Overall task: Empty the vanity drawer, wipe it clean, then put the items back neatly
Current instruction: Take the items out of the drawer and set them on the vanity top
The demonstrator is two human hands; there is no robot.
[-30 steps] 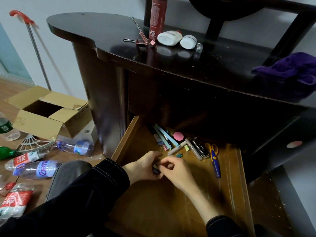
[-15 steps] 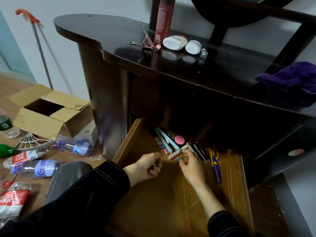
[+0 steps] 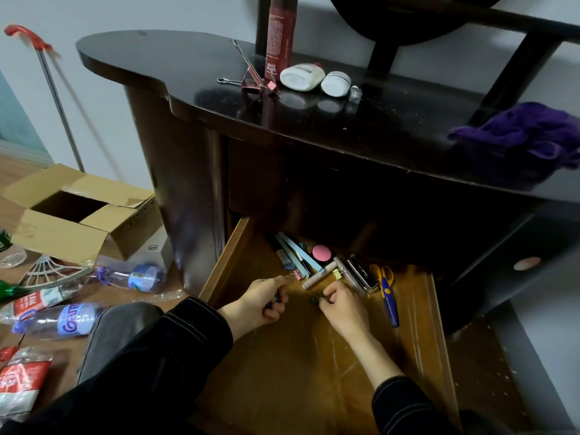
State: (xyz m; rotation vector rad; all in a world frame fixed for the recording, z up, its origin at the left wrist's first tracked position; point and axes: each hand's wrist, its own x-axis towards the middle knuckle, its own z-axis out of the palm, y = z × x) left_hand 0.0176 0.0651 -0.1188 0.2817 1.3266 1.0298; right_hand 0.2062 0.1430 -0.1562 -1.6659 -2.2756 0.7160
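Drawer (image 3: 282,372) open, clutter at its 12 o'clock end | hands, joined a second ago, have parted | right hand (image 3: 343,307) pinches green clip (image 3: 314,299) | left hand (image 3: 259,306), at its 9 o'clock, grips small dark item (image 3: 276,299) | likely still emptying; wiping not begun.

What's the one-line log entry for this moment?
drawer open | left hand grips small dark item | right hand pinches small green item
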